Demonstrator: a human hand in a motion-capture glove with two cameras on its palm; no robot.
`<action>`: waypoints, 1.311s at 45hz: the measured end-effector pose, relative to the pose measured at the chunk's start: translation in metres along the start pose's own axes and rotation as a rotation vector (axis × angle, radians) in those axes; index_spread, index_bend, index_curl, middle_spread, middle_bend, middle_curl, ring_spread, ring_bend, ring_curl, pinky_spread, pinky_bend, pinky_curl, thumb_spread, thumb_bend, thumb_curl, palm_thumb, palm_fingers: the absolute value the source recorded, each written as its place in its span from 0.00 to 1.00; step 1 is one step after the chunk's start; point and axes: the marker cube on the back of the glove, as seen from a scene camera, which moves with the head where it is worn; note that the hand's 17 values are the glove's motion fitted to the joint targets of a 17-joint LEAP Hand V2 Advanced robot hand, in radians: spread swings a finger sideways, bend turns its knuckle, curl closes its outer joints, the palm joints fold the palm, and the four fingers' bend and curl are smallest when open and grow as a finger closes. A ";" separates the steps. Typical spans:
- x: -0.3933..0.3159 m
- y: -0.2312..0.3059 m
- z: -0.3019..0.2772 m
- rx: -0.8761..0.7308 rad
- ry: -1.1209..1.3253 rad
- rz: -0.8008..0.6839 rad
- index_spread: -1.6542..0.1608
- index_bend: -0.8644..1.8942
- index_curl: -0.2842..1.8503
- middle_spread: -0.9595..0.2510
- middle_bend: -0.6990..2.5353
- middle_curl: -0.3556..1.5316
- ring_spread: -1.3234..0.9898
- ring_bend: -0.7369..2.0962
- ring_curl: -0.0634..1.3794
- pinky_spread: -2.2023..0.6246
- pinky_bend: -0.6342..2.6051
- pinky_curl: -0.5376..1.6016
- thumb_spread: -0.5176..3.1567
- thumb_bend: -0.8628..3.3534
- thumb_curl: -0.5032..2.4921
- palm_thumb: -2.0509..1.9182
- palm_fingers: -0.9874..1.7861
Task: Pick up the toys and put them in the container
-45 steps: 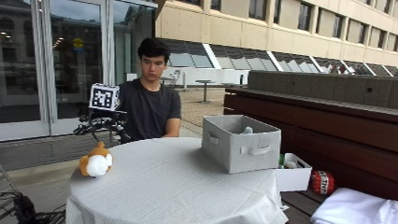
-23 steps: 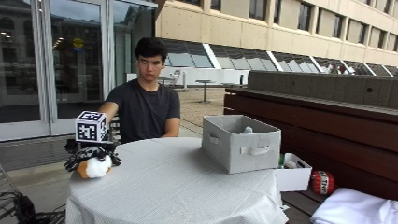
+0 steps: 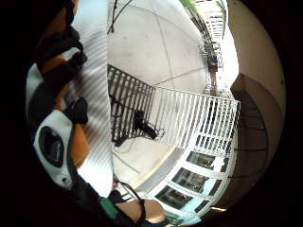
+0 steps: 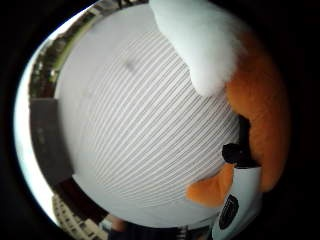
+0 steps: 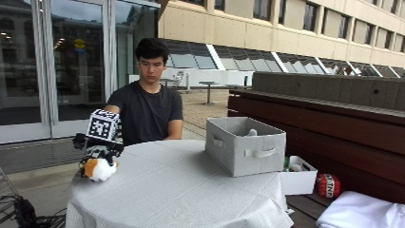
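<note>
Gloved right hand (image 5: 97, 151) wraps orange-white plush toy (image 5: 99, 168) at table (image 5: 190, 199) left edge. Risk: soft plush slips, drops off edge before reaching grey fabric bin (image 5: 244, 145) across table.

The outside view looks from across the table (image 5: 183, 194) toward the seated person, level with the tabletop's far rim, taking in the grey container (image 5: 244, 145) at centre right and the plush toy (image 5: 98, 168) at lower left. The thumb side palm view sits very close to the same toy (image 4: 250, 95), facing out over the striped tablecloth (image 4: 140, 130). The little finger side palm view faces past the cloth's edge (image 3: 97, 94) toward the pavement (image 3: 156, 42) and a railing (image 3: 189, 118).
</note>
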 end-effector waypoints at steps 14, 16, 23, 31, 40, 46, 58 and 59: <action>0.008 -0.005 -0.013 -0.013 -0.308 0.021 0.68 0.48 0.18 0.50 0.42 0.45 0.38 0.75 0.38 0.61 0.59 0.40 0.37 0.30 0.41 0.75 0.66; 0.007 -0.008 -0.018 -0.008 -0.301 0.034 0.68 0.49 0.19 0.50 0.40 0.44 0.38 0.74 0.37 0.61 0.58 0.40 0.36 0.30 0.42 0.75 0.67; 0.005 -0.012 -0.039 -0.010 -0.277 0.057 0.72 0.58 0.24 0.49 0.35 0.43 0.39 0.71 0.34 0.62 0.51 0.38 0.34 0.28 0.43 0.73 0.73; 0.001 -0.013 -0.088 0.025 -0.253 0.022 0.75 0.60 0.27 0.44 0.37 0.45 0.39 0.67 0.33 0.61 0.49 0.39 0.30 0.26 0.44 0.71 0.75; -0.017 -0.010 -0.170 0.145 -0.217 -0.015 0.76 0.59 0.29 0.41 0.37 0.47 0.39 0.66 0.34 0.61 0.49 0.40 0.28 0.25 0.46 0.71 0.75; -0.036 -0.006 -0.224 0.214 -0.217 -0.063 0.76 0.58 0.30 0.39 0.36 0.49 0.39 0.66 0.35 0.61 0.49 0.41 0.28 0.25 0.47 0.71 0.74; -0.097 0.042 -0.327 0.009 -0.204 -0.103 0.76 0.57 0.32 0.36 0.35 0.52 0.39 0.66 0.36 0.61 0.49 0.42 0.27 0.24 0.49 0.71 0.74; -0.105 0.041 -0.331 0.054 -0.205 -0.116 0.76 0.57 0.32 0.36 0.35 0.52 0.39 0.66 0.36 0.61 0.49 0.42 0.27 0.24 0.49 0.71 0.74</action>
